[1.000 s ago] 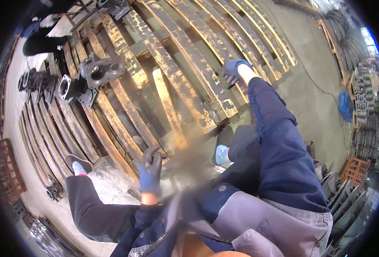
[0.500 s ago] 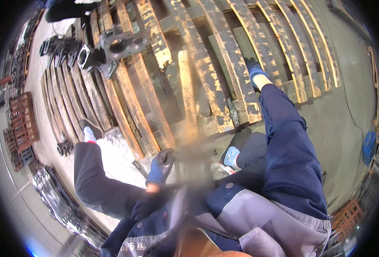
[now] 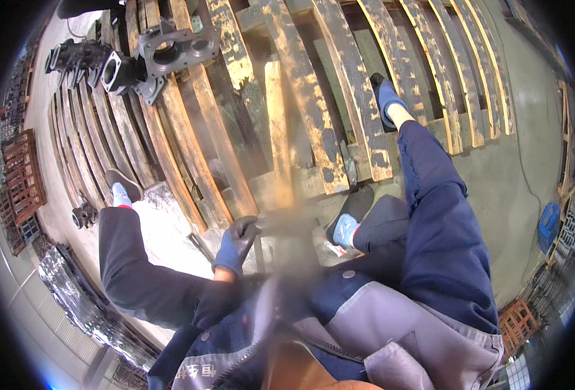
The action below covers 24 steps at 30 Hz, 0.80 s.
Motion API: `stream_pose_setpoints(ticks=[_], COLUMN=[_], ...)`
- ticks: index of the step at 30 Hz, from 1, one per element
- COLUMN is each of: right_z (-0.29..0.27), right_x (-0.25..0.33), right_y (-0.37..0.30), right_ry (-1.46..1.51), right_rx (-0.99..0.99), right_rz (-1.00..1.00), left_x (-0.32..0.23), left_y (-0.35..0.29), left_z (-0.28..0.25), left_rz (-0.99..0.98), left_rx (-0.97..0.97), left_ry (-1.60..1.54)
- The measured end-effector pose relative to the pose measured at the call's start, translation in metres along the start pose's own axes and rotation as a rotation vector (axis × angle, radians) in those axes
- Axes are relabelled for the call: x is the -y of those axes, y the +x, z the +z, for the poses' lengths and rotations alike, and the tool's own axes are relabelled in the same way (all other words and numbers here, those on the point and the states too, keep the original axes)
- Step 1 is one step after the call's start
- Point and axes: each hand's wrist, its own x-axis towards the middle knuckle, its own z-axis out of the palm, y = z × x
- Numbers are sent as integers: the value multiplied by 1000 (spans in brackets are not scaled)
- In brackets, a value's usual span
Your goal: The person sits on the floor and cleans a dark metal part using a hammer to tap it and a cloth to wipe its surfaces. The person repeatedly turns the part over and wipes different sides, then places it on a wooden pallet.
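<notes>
My left hand [image 3: 234,246], in a blue glove with a black palm, is low and close to my body. Its fingers are curled in beside a blurred grey shape [image 3: 291,237] in front of my waist. What that shape is, and whether the hand holds it, is too smeared to tell. My right arm reaches far forward. The right hand [image 3: 387,101], gloved the same way, is down at a slat of the wooden pallet [image 3: 364,114], its dark fingertips partly lost in the shadowed gap. A loose pale wooden strip [image 3: 278,123] runs from the pallet toward the blurred shape.
Grey metal castings with round flanged openings [image 3: 177,49] sit on the slats at the far left. A smaller casting [image 3: 84,216] lies by my left foot [image 3: 123,187]. My other shoe [image 3: 352,214] is near the pallet's edge. A blue case [image 3: 549,227] and a cable are on the right.
The view has shifted a little, and the castings appear higher and farther left. My right hand's fingers look more bunched. My left hand stays curled near the blurred shape.
</notes>
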Motion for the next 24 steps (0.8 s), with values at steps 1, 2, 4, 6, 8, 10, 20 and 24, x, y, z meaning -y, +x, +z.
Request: stream_pose_setpoints(ticks=[1,2,4,6,8,10,20,24], right_z=[2,-3,-10,-16,-20,-20,-24,-35], right_x=[-6,-13,-19,-20,-14,-5,50,103], right_y=[7,10,19,24,21,11,-86,-125], right_ry=[51,-58,-264,-473,-603,-662,-856,-1071], right_rx=[-31,-41,-52,-58,-93,-77,-69,-100], right_rz=[-48,-101,-222,-349,-421,-480,-475,-733], left_x=[1,2,5,8,9,8,16,21], left_y=[1,1,1,1,0,-1,12,20], left_z=[-1,-3,-5,-8,-11,-15,-19,-11], left_rz=[-1,-18,-14,-16,-1,11,46,153], left_rx=[-4,-1,-3,11,16,21,53,37], left_ry=[9,-11,-59,-29,-35,-49,-22,-26])
